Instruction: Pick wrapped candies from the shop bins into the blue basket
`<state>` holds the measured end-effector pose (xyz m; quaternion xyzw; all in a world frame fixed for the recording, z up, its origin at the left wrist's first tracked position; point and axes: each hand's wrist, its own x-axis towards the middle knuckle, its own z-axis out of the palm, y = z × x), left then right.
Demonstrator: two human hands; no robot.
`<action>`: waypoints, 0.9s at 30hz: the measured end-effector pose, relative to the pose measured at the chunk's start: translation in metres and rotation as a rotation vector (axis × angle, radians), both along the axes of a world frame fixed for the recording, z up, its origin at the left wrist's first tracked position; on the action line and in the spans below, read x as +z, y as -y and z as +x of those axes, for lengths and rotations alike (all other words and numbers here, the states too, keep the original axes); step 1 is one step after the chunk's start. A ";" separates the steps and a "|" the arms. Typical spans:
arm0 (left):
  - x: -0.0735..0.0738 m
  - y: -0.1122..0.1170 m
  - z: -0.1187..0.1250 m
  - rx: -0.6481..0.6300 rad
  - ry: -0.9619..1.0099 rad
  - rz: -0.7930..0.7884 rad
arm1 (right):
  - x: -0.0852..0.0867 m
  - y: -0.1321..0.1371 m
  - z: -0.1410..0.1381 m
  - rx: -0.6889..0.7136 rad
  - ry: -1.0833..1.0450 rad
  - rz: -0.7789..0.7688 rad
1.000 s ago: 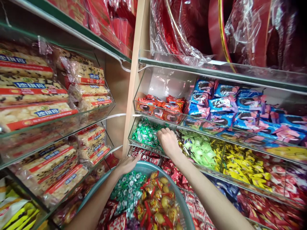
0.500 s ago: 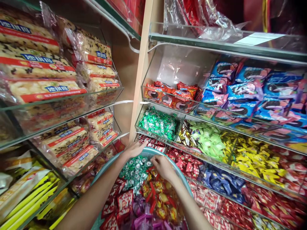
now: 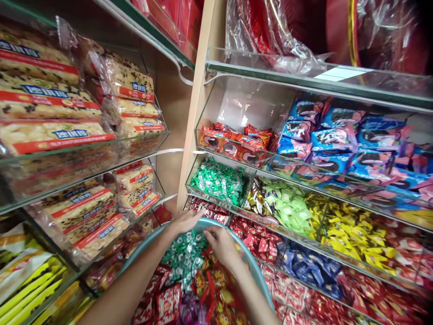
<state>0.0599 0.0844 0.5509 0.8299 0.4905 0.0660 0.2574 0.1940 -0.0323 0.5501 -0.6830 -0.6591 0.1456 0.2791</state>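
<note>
A round teal plastic basket [image 3: 248,257] stands low in front of me, filled with wrapped sweets. Green-wrapped candies [image 3: 186,257] lie at its far side, red packets [image 3: 167,302] at the left, purple ones [image 3: 192,309] near me and orange-gold ones [image 3: 221,289] at the right. My left hand [image 3: 185,221] is over the far left rim, fingers stretched out towards the shelf, nothing seen in it. Above the basket's far right side, my right hand [image 3: 221,243] has curled fingers; what they hold, if anything, is hidden.
Just beyond the basket, a clear bin of green candies [image 3: 219,180] sits above red-and-white packets [image 3: 211,210]. Light green [image 3: 287,203] and yellow sweets [image 3: 358,234] fill bins to the right. Packaged pastry bars [image 3: 57,97] line glass shelves at the left. A wooden post [image 3: 192,117] divides the shelving.
The view has tilted up slightly, so the shelves appear lower and further left. Both hands keep nearly the same pose over the basket.
</note>
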 end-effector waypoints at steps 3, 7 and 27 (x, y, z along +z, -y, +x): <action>0.000 0.001 0.002 0.012 -0.008 0.010 | -0.002 0.008 0.002 -0.005 -0.043 0.022; -0.001 0.002 0.007 0.002 -0.015 0.005 | 0.005 0.014 0.007 0.005 -0.107 0.049; 0.006 0.004 0.002 -0.018 -0.019 0.029 | 0.095 -0.084 0.052 0.004 0.359 0.049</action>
